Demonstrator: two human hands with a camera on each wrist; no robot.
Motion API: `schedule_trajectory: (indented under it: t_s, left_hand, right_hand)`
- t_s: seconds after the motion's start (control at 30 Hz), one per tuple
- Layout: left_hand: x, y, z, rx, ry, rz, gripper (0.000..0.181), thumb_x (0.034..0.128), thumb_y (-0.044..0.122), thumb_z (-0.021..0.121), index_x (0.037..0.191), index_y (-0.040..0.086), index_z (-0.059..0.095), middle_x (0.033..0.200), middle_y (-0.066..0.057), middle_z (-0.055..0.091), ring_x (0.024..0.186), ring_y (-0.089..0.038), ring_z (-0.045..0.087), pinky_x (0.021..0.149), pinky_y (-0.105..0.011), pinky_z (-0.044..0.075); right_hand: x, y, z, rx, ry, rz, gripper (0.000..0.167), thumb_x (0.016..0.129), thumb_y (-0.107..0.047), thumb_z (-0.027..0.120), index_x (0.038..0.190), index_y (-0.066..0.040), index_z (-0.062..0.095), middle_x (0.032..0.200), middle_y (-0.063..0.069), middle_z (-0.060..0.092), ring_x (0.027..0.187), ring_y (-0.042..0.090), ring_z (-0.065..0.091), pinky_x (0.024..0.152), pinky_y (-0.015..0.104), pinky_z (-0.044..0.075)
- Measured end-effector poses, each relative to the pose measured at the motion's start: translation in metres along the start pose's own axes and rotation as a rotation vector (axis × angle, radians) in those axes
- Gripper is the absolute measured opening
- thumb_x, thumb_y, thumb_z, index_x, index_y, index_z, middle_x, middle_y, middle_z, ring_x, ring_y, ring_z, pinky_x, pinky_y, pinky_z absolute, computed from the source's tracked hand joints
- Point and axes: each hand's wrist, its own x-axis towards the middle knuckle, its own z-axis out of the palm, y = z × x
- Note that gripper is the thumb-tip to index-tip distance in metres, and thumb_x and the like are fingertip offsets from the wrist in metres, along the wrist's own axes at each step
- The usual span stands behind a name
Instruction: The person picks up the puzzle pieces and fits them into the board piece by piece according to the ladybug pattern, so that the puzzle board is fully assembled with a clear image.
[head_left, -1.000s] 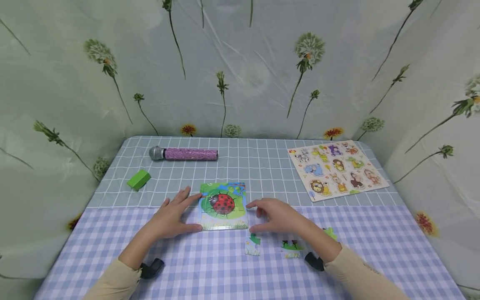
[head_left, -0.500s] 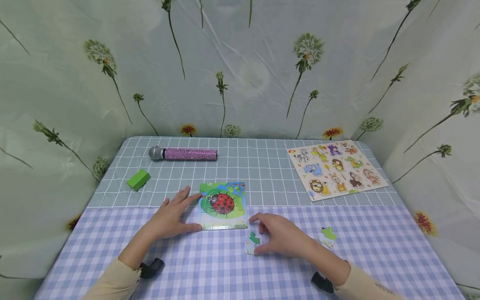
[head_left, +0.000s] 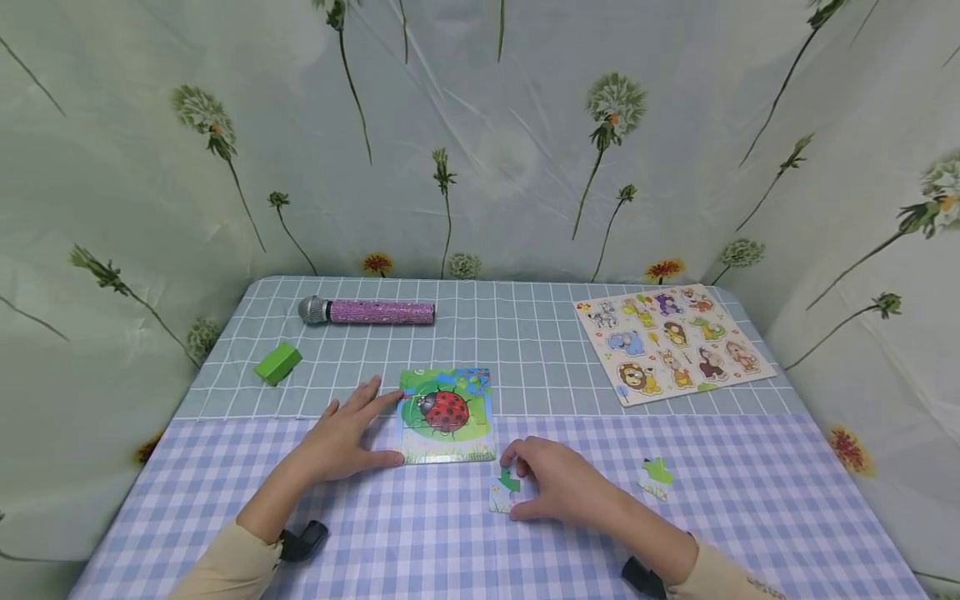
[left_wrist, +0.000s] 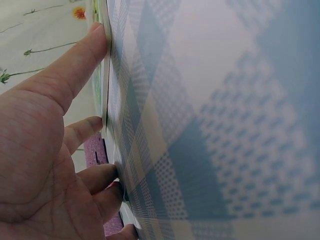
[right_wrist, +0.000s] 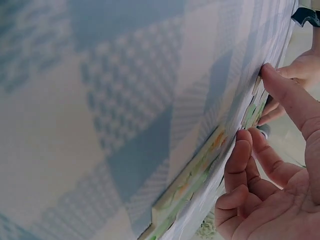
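Centrally, a ladybird jigsaw (head_left: 446, 417) beside a spread left hand (head_left: 339, 439)

The head view alone shows the whole ladybird picture, lying flat mid-worktop on a blue-and-white gingham cloth (head_left: 420, 542) and a grey grid cloth (head_left: 532, 342). At its left edge, thumb and index finger touch. The left wrist view adds the open palm and the jigsaw's thin edge, seen side-on.

Near the jigsaw's near right corner, apart from it, lies a loose jigsaw piece (head_left: 500, 497) with green and grass print. The right hand (head_left: 558, 483) pinches it between thumb and index finger at its near and far edges. Its other curled fingers show clearly only in the right wrist view, where a pale-edged printed slab (right_wrist: 187, 187) also lies on the cloth; which item it is, I cannot tell.

Further right rests a light-green piece (head_left: 657, 472). Far left are a purple glitter microphone (head_left: 381, 312) and a green block (head_left: 278, 363); far right, an animal puzzle board (head_left: 652, 357).
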Motion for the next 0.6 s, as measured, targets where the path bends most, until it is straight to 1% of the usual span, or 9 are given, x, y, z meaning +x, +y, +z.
schedule_trajectory:
  t_s: [0.23,0.6]
  left_hand:
    - [0.0002,0.0014,-0.0003,0.003,-0.009,-0.010,0.100,0.0832,0.058,0.088,0.164,0.018,0.045,0.174,-0.029,0.029,0.160,-0.052,0.030,0.122,-0.083,0.021]
    - [-0.0005,0.0022,-0.0012,0.000,-0.008,-0.011,0.100,0.0828,0.057,0.088,0.164,0.018,0.046,0.174,-0.029,0.029,0.160,-0.053,0.030,0.123,-0.082,0.021]
  right_hand:
    - [-0.0015,0.0001,0.0014,-0.039,0.006,-0.027,0.045,0.075,-0.025,0.099,0.111,-0.015,0.074,0.089,-0.012,0.061,0.080,0.001,0.051,0.072,0.022,0.047]
    - [-0.0020,-0.0011,0.0008,-0.092,-0.006,-0.039,0.046,0.076,-0.024,0.099,0.114,-0.013,0.077,0.089,-0.012,0.062,0.079,0.000,0.050,0.071,0.021,0.046]
